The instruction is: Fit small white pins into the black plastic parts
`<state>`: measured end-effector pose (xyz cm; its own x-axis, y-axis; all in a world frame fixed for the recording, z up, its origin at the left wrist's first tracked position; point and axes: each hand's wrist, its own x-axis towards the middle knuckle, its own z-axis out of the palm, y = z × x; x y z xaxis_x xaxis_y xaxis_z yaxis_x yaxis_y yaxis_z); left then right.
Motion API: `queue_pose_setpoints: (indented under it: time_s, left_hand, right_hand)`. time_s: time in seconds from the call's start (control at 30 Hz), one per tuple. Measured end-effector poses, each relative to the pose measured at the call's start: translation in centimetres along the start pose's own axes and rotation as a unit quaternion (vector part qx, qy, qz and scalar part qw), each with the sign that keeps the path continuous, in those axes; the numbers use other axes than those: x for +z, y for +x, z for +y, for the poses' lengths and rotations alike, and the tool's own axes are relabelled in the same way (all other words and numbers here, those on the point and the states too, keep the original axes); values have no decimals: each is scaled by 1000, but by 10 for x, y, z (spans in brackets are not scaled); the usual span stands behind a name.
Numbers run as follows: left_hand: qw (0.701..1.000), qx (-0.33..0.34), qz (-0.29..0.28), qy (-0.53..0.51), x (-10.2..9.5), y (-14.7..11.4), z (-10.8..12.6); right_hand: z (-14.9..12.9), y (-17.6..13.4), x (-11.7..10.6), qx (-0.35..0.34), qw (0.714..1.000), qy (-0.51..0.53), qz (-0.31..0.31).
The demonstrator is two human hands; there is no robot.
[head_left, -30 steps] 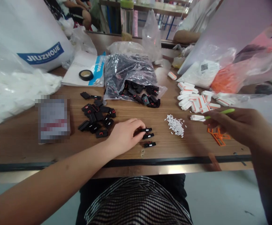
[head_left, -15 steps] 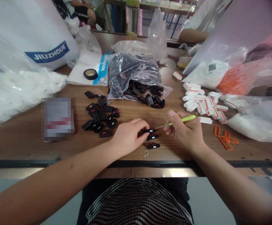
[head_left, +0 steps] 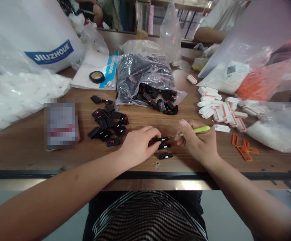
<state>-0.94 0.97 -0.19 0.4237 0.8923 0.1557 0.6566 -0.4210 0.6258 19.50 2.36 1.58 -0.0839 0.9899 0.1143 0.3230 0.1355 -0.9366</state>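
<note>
My left hand rests on the table with thumb and index finger closed on a small black connector housing that has white dots in its face. My right hand grips a pick with a lime-green handle. Its thin metal shaft points left, the tip at or very near the held housing; actual contact is too small to make out. Just below lie two similar housings, one black housing close to my left fingertips and another black housing nearer the table edge.
Loose black housings lie left of my hands, and an open plastic bag of them stands behind. White parts with orange strips and orange frames are at right. A tape roll sits on a booklet.
Both hands keep their grips and nearly the same places. The pick's tip stays by the upper housing, and the whole view has shifted slightly.
</note>
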Motion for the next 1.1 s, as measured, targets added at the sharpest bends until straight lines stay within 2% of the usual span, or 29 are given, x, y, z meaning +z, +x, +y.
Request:
queue_pose_setpoints:
  time_s: [0.17,0.4,0.57,0.67,0.87,1.1]
  left_hand:
    - [1000,1,-1,-2,0,0,0]
    - [1000,-1,-7,-1,-1,0,0]
    - [1000,3,-5,-8,-1,0,0]
    - [1000,5,-2,-10,0,0,-1]
    - [1000,1,-3,-10,0,0,-1]
    - [1000,0,-1,-13,1,1,-1]
  right_hand:
    - [-3,-2,1,-3,1000,-7,-1]
    - [-6,-4,1,-45,997,-60,-13]
    - [-8,-9,0,-112,981,-153,-49]
    - [-5,-11,2,-144,979,-142,-33]
    - [-1,-9,2,-95,994,-22,41]
    - [1,-6,1,-65,997,-10,38]
